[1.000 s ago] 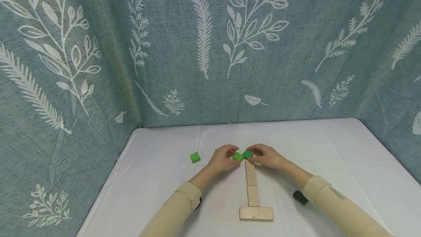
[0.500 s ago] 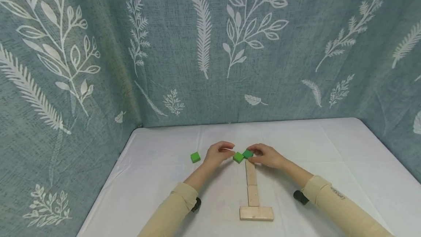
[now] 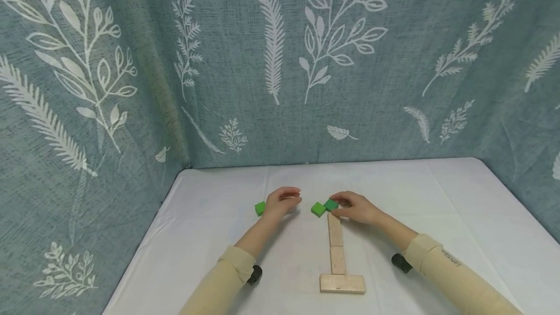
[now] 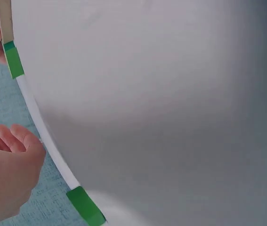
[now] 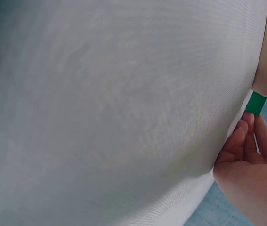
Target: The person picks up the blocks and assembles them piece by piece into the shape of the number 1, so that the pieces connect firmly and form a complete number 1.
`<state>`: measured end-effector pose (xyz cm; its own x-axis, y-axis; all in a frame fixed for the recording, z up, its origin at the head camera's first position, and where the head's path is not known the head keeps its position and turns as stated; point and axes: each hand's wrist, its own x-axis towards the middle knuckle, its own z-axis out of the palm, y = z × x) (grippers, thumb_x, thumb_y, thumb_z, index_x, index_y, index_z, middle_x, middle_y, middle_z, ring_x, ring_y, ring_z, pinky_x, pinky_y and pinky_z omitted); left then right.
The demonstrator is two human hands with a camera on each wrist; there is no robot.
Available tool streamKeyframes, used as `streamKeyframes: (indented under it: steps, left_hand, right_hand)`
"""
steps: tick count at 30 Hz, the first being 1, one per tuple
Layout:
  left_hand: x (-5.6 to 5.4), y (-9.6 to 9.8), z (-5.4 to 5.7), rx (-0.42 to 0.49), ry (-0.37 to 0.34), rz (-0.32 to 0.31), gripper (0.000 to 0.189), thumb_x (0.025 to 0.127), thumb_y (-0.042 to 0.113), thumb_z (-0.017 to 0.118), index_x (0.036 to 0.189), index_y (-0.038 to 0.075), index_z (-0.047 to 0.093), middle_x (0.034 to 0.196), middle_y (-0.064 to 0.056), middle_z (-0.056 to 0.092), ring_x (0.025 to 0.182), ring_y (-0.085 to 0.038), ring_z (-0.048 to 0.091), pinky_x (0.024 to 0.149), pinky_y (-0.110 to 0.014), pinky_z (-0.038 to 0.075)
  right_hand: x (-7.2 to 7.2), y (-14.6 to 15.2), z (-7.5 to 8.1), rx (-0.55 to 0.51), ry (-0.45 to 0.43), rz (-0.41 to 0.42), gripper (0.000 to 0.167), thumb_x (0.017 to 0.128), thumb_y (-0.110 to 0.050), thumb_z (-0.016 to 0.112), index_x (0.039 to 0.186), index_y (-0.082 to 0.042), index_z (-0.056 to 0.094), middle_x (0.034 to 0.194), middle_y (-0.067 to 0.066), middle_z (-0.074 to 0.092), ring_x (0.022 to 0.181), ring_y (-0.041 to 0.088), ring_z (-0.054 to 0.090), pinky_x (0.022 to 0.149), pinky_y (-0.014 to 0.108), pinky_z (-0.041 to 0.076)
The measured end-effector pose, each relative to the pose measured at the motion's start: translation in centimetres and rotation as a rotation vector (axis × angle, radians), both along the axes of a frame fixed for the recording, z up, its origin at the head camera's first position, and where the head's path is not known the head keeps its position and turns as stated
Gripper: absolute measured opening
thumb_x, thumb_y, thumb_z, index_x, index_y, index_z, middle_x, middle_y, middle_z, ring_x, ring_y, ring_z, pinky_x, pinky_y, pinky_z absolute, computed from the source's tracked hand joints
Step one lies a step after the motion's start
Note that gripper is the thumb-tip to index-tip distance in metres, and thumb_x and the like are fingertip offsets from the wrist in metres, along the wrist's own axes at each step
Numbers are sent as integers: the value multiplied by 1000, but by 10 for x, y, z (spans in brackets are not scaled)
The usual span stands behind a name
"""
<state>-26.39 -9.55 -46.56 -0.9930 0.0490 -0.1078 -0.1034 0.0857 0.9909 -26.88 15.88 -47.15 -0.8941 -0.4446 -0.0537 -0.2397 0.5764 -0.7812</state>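
My right hand (image 3: 355,208) pinches a dark green block (image 3: 331,204) between thumb and fingertips, at the far end of a line of wooden planks. Corner to corner with it, on its left, lies a lighter green block (image 3: 318,209). Apart from that pair, my left hand (image 3: 279,203) hovers with loosely bent fingers and nothing in them. Just beyond this hand is another light green block (image 3: 260,208), partly covered by it. In the right wrist view, fingertips touch the dark green block (image 5: 255,103) beside a plank's end.
Two wooden planks (image 3: 335,230) lie end to end, running toward the viewer. A third plank (image 3: 342,284) crosses their near end, forming an upside-down T. White cloth covers the table (image 3: 197,237); a patterned blue-green curtain (image 3: 245,62) hangs behind and at the sides.
My left hand has let go of the middle light green block and moved left toward the other one. The right hand stays at the dark green block.
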Motion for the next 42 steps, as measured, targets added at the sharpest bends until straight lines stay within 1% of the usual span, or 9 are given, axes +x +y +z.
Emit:
streamKeyframes:
  steps: [3, 7, 10, 16, 23, 30, 34, 37, 42]
  left_hand:
    - [1, -5, 3, -8, 2, 10, 27, 86, 7, 71, 113, 3, 67, 106, -5, 69, 94, -14, 63, 81, -31, 51]
    - [3, -15, 5, -5, 2, 23, 29, 88, 8, 70, 116, 3, 66, 113, -9, 67, 99, -16, 63, 87, -36, 49]
    - [3, -23, 5, 13, -1, 46, 31, 88, 8, 70, 118, 1, 65, 116, -13, 66, 97, -15, 62, 86, -36, 48]
    - [2, -37, 7, 36, -15, 109, 34, 87, 7, 70, 120, 1, 64, 112, -9, 68, 88, -8, 61, 80, -31, 47]
    - [2, -48, 10, 50, -17, 130, 36, 87, 6, 69, 122, -1, 62, 120, -16, 63, 95, -12, 60, 88, -35, 46]
    - [2, -62, 8, 49, -29, 161, 38, 87, 3, 67, 124, -2, 61, 124, -19, 61, 95, -9, 60, 83, -26, 47]
    - [2, -70, 5, 22, -20, 188, 37, 86, 1, 67, 122, -4, 61, 121, -21, 62, 87, -5, 60, 76, -22, 47]
    - [3, -75, 5, -11, -20, 196, 36, 87, 2, 68, 122, -4, 62, 121, -21, 62, 86, -5, 61, 76, -23, 47]
    - [6, -81, 4, -107, -28, 174, 37, 87, 5, 68, 122, -2, 61, 124, -20, 60, 103, -20, 59, 88, -34, 46]
  right_hand:
    - [0, 0, 1, 2, 1, 0, 46, 92, -26, 68, 129, 0, 58, 118, 12, 59, 109, 28, 53, 93, 45, 44]
    - [1, 0, 1, -1, 1, 2, 46, 92, -25, 68, 129, 1, 58, 119, 13, 59, 110, 29, 53, 93, 45, 44]
    - [1, 1, 1, -6, -1, 4, 46, 92, -25, 68, 129, 1, 58, 119, 13, 59, 110, 29, 53, 93, 45, 44]
    - [1, 1, 0, -8, 2, 2, 47, 91, -25, 69, 129, 1, 57, 118, 12, 59, 109, 28, 53, 93, 43, 44]
    - [0, 1, -1, -10, 20, 13, 46, 92, -25, 68, 129, 1, 57, 116, 11, 59, 107, 26, 53, 90, 41, 44]
    - [0, 2, -1, -12, 19, 17, 46, 92, -24, 68, 129, 2, 57, 116, 11, 59, 107, 27, 53, 90, 40, 44]
    - [1, 3, 0, -17, 20, 20, 46, 92, -24, 68, 129, 2, 57, 116, 12, 59, 107, 27, 53, 90, 41, 44]
    - [1, 3, 1, -21, 18, 20, 46, 92, -24, 67, 129, 2, 57, 116, 12, 59, 107, 27, 53, 90, 41, 44]
    - [1, 3, 0, -17, 6, 15, 46, 92, -24, 68, 129, 1, 57, 116, 11, 58, 106, 26, 52, 89, 40, 44]
